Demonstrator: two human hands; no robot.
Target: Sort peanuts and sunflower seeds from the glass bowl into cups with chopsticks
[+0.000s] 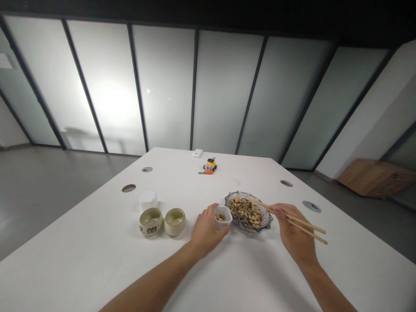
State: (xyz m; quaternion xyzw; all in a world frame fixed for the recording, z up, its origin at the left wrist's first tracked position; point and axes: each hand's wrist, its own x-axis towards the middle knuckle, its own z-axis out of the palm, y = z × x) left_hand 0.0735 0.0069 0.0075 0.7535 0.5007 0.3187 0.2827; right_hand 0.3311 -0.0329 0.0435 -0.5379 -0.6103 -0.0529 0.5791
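Note:
My left hand (207, 229) is wrapped round a small white cup (226, 224), which has a few nuts (220, 217) at its bottom. Just right of the cup stands a scalloped glass bowl (268, 223) full of seeds and nuts in shells (245, 212). Closed on a pair of wooden chopsticks (305, 224), my right hand (294, 234) is at the bowl's right side. The chopstick tips reach over the bowl's contents; whether they pinch a nut is too small to tell.
Left of my left hand are two beige ceramic cups (151, 222), one with dark characters, and a white container (148, 200). Farther back lie a yellow toy car (210, 164), an orange toy carrot (206, 172) and a white device (197, 153). Round holes (129, 188) pierce the white table (107, 247).

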